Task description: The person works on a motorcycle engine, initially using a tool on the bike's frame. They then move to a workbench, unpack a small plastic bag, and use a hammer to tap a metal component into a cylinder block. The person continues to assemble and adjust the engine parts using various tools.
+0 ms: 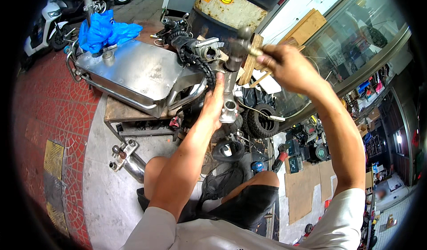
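My left hand point(215, 102) is wrapped round a steel tube point(229, 81), with its thumb lying along the side and the other fingers hidden behind. At the tube's near end sits a ring-shaped clamp point(229, 109). A dark metal collar point(234, 63) covers the far end. My right hand point(289, 67) grips a hammer, whose blurred head point(243, 43) is right at that collar; whether they touch I cannot tell. Just left of the tube is a scooter frame point(133, 67) with a bare metal deck plate, black cables point(200, 65) and an open round bracket point(211, 52).
The frame rests on a low wooden bench point(122, 111). Blue plastic bags point(106, 32) lie on the deck. A metal fork part point(129, 158) is on the floor by my left knee. Tyres point(262, 121), cardboard point(302, 192) and a red-and-black power tool point(280, 157) are at the right.
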The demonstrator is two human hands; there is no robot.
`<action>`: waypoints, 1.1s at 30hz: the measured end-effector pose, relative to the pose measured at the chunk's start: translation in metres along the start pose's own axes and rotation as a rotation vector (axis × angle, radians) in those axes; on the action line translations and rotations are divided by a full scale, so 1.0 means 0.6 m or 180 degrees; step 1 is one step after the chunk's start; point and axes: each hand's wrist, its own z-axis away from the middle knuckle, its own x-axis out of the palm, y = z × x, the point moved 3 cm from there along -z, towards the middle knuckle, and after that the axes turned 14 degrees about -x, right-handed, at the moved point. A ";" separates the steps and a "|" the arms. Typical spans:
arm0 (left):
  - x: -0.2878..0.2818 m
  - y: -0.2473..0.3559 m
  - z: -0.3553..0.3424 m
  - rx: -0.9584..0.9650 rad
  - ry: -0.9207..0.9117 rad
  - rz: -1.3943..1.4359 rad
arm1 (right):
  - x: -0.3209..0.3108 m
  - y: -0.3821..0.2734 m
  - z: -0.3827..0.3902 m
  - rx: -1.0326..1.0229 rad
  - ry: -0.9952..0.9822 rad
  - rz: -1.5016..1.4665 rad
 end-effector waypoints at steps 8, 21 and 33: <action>0.006 0.008 0.007 0.0079 -0.0066 0.0064 | -0.028 0.025 -0.026 -0.0082 0.1287 -0.0732; -0.005 0.001 -0.007 -0.0032 -0.0101 0.0006 | 0.003 -0.017 -0.020 -0.0137 0.0480 -0.0112; -0.010 -0.007 -0.010 -0.0047 -0.0025 -0.0122 | 0.016 0.046 0.011 -0.0189 0.0271 -0.0138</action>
